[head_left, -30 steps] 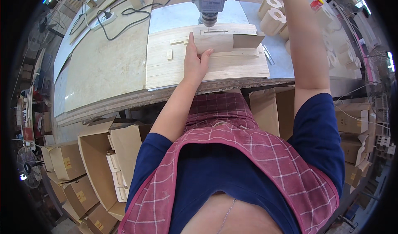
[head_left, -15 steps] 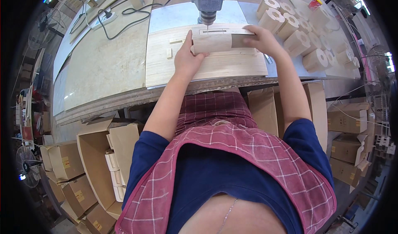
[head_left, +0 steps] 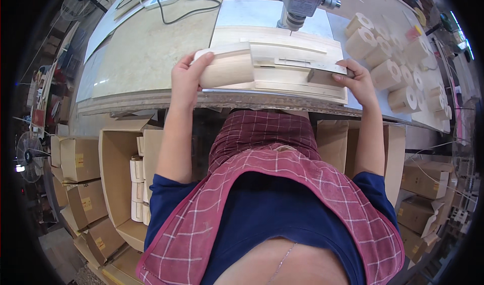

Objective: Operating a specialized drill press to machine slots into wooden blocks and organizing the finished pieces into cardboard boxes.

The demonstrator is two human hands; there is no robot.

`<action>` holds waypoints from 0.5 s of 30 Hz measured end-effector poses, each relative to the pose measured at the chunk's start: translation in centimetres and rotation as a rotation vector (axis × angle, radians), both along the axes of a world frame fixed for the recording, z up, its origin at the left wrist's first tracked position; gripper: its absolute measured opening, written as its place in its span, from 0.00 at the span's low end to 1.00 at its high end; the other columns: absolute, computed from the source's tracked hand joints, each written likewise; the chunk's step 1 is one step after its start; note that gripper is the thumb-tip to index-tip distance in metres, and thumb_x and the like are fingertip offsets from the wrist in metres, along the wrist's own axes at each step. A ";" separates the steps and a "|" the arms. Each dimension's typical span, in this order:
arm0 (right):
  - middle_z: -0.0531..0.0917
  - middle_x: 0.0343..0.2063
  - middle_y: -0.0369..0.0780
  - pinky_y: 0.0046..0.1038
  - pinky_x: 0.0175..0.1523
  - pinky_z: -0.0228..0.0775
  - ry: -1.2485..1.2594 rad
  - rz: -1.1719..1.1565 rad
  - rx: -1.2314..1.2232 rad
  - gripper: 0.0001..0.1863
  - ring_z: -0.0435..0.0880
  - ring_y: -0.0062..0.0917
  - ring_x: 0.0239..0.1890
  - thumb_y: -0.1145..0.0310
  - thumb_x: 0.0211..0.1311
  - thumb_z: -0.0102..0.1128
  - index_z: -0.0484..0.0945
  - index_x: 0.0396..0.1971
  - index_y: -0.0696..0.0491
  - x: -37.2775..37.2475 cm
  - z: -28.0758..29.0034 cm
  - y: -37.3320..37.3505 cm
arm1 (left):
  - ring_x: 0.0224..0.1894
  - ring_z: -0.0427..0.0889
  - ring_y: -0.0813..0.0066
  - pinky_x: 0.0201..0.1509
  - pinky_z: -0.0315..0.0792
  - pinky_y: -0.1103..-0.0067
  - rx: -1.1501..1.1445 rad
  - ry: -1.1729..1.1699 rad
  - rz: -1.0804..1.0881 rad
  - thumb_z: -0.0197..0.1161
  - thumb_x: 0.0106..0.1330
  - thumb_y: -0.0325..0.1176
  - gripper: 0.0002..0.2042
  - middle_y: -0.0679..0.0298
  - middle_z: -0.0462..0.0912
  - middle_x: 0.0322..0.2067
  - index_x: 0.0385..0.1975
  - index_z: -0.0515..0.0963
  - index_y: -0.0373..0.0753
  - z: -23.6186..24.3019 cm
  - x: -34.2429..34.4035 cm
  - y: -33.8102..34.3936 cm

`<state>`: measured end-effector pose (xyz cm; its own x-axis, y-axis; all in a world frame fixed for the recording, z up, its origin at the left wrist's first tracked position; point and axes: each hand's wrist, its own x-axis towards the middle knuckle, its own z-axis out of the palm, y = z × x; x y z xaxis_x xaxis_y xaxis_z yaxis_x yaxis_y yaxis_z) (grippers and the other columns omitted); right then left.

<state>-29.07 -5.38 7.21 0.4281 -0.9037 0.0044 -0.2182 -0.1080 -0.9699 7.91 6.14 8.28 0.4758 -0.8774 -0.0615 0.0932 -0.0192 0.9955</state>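
Observation:
My left hand (head_left: 186,79) grips a pale, rounded wooden block (head_left: 228,69) by its left end, near the table's front edge. My right hand (head_left: 359,80) pinches the right end of a thin slotted plate (head_left: 302,64) with a grey side piece (head_left: 322,77) below it. The block and the plate are apart. Under them lie pale wooden boards (head_left: 282,87). Beyond the plate stands a small bench drill (head_left: 302,2), its thin bit (head_left: 291,33) pointing down, touching neither piece.
Several wooden cylinders with holes (head_left: 385,75) stand and lie at the right of the table. A power strip (head_left: 161,0) with a black cable (head_left: 194,15) lies at the far left. Open cardboard boxes (head_left: 118,184) stand below the table, one holding wooden pieces (head_left: 137,191).
The wooden block has come away from the slotted plate and moved left in my left hand. My right hand has drawn the plate out from under the drill, toward me and right. The view has shifted.

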 end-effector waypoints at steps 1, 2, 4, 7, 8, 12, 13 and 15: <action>0.79 0.31 0.29 0.16 0.42 0.66 -0.081 0.008 -0.030 0.14 0.73 0.11 0.35 0.78 0.49 0.67 0.78 0.37 0.55 0.8 -0.1 0.4 | 0.18 0.73 0.86 0.15 0.60 0.89 0.071 -0.004 -0.003 0.70 0.51 0.38 0.26 0.64 0.80 0.25 0.47 0.73 0.29 0.2 -0.5 -0.1; 0.79 0.32 0.29 0.16 0.42 0.66 -0.098 0.015 -0.032 0.13 0.72 0.11 0.35 0.78 0.48 0.67 0.78 0.36 0.55 1.0 -0.7 0.4 | 0.18 0.73 0.86 0.15 0.60 0.88 0.097 -0.047 -0.001 0.71 0.49 0.40 0.27 0.63 0.80 0.25 0.45 0.74 0.27 0.7 -1.5 0.1; 0.78 0.31 0.29 0.15 0.41 0.65 -0.089 0.034 -0.077 0.13 0.72 0.10 0.34 0.78 0.49 0.66 0.78 0.37 0.55 1.5 -0.8 0.7 | 0.18 0.73 0.86 0.15 0.60 0.88 0.100 -0.075 0.003 0.71 0.49 0.40 0.27 0.62 0.80 0.25 0.45 0.74 0.26 0.1 -2.0 -0.2; 0.77 0.31 0.28 0.15 0.42 0.63 -0.077 0.038 -0.131 0.12 0.72 0.10 0.34 0.79 0.50 0.65 0.77 0.36 0.55 1.9 -1.2 1.3 | 0.18 0.73 0.85 0.15 0.60 0.87 0.096 -0.097 0.003 0.71 0.50 0.40 0.28 0.61 0.80 0.24 0.44 0.73 0.24 0.0 -3.5 -0.3; 0.77 0.31 0.28 0.15 0.42 0.63 -0.049 0.048 -0.153 0.12 0.72 0.10 0.35 0.79 0.50 0.65 0.77 0.36 0.55 1.7 -1.4 1.2 | 0.18 0.73 0.86 0.15 0.60 0.87 0.102 -0.081 -0.036 0.70 0.51 0.40 0.27 0.62 0.79 0.23 0.45 0.73 0.24 0.0 -4.0 -0.5; 0.78 0.30 0.30 0.17 0.40 0.65 -0.058 0.061 -0.226 0.13 0.72 0.13 0.34 0.78 0.48 0.67 0.78 0.35 0.56 3.3 -1.8 2.0 | 0.16 0.67 0.88 0.17 0.59 0.86 0.178 0.137 -0.250 0.62 0.60 0.44 0.20 0.68 0.76 0.20 0.39 0.75 0.30 -2.2 -5.0 -1.4; 0.78 0.30 0.30 0.17 0.40 0.65 -0.058 0.059 -0.228 0.13 0.72 0.13 0.34 0.78 0.48 0.67 0.78 0.35 0.56 3.6 -2.0 2.0 | 0.16 0.67 0.88 0.17 0.59 0.86 0.176 0.136 -0.251 0.62 0.60 0.44 0.20 0.68 0.76 0.20 0.39 0.75 0.30 -3.0 -5.2 -1.7; 0.76 0.32 0.32 0.18 0.39 0.65 0.029 -0.005 -0.247 0.13 0.72 0.14 0.33 0.77 0.47 0.67 0.78 0.36 0.57 3.8 -2.7 1.7 | 0.15 0.61 0.88 0.18 0.55 0.86 0.156 0.317 -0.225 0.54 0.65 0.49 0.18 0.72 0.72 0.18 0.32 0.76 0.37 -3.5 -6.2 -2.4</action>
<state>-25.24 -3.72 4.55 0.4267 -0.8788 0.2135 -0.2468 -0.3403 -0.9073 1.73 3.78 4.82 0.2097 -0.9259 -0.3143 0.3711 -0.2220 0.9017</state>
